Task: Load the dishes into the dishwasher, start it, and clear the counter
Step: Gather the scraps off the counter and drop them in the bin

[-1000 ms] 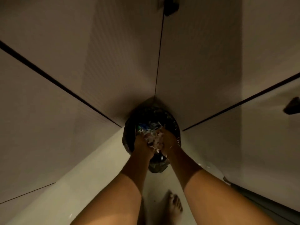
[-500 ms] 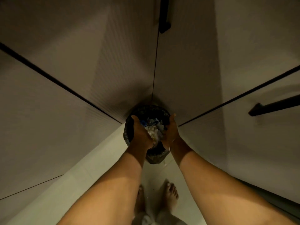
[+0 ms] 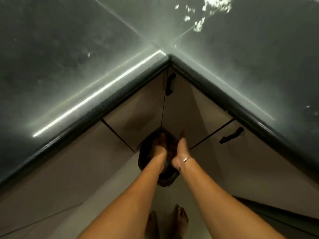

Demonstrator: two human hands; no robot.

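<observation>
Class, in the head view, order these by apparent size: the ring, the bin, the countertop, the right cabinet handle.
1. countertop
2. bin
3. right cabinet handle
4. ring
The countertop lies nearer the camera, which enlarges it.

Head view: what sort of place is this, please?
Most likely a home kitchen: a dark countertop wraps an inner corner, beige cabinet doors with black handles stand below it, and a bag-lined bin sits on the floor.

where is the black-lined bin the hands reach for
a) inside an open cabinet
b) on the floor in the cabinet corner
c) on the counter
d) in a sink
b: the bin stands on the floor below the counter, in front of the closed cabinet doors where they meet.
</observation>
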